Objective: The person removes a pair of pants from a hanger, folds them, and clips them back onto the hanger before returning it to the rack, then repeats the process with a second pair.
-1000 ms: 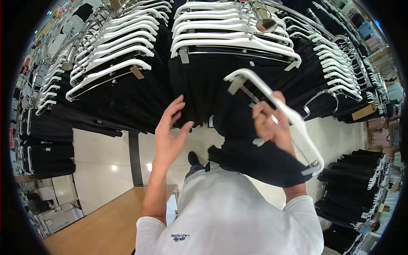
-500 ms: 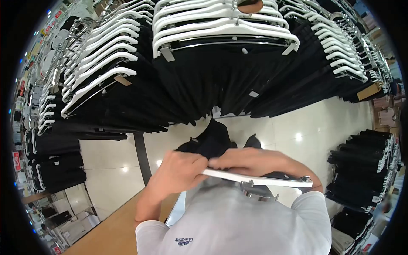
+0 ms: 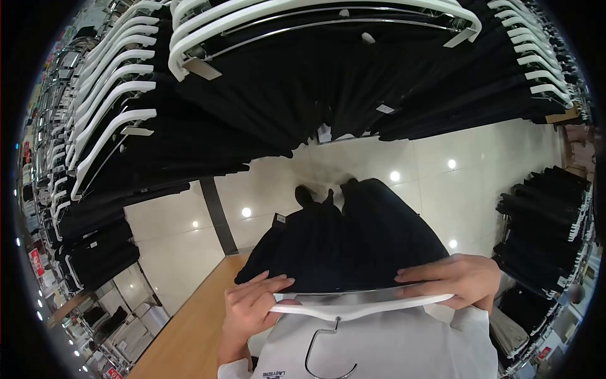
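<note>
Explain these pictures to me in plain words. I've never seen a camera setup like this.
There is no machine here, just a person with two bare hands. One camera, worn on the head, looks forward and down, so you see the person's own white shirt at the bottom. The left hand holds one end of a white hanger. The right hand is at the other end, fingers reaching over the black garment that hangs there. Ahead, more black clothes hang in rows. At lower left is a wooden surface, beside the tiled floor.
</note>
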{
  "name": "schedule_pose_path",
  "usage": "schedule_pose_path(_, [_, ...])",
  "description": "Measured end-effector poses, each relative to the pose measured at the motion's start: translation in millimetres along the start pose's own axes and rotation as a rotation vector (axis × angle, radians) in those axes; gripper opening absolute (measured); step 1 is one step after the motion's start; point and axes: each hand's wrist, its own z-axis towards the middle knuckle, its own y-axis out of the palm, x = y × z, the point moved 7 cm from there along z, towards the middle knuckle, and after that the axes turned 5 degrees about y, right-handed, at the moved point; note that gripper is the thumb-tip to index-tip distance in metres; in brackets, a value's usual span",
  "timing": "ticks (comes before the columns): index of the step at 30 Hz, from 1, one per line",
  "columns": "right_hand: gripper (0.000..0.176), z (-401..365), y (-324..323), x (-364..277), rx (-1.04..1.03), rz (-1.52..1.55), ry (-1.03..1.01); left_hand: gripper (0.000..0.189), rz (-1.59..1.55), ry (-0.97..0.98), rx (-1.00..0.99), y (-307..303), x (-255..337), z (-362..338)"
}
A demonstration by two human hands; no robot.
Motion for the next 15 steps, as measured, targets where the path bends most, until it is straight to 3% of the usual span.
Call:
schedule_pose_path(8, [0.065, -12.1, 26.9, 42.9, -0.083, 0.074, 0.244, 0.035, -0.106, -0.123, -0.213, 22.8, -7.0, -3.1])
schedule_pose_path(15, [0.065, -19.0, 39.9, 46.0, -0.065, 0.011, 0.292, 0.022, -0.142, -0.205, -0.466, 35.1, 1.5, -13.7])
